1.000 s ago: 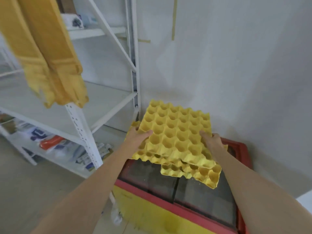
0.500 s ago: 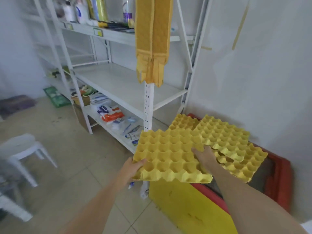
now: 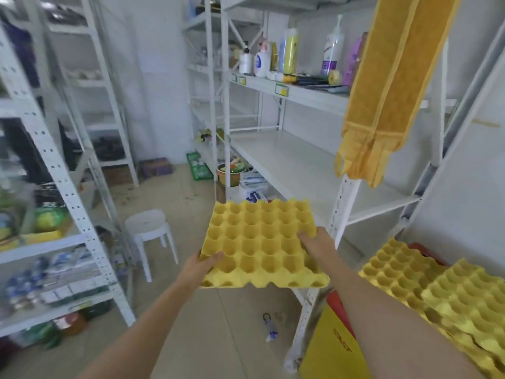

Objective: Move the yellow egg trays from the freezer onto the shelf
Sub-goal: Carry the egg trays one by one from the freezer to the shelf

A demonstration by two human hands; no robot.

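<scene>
Both hands hold one yellow egg tray in the air, cups facing up. The left hand clamps the near left corner, thumb curled over the rim into a cup and fingers hidden underneath. The right hand grips the right edge, fingers pressed over the rim onto the cups. The tray is roughly level, almost square, with its far edge towards the white shelf, whose board is bare just beyond it. Two more trays lie overlapping on the red-rimmed freezer at lower right. A yellow cloth hangs from the shelf frame.
</scene>
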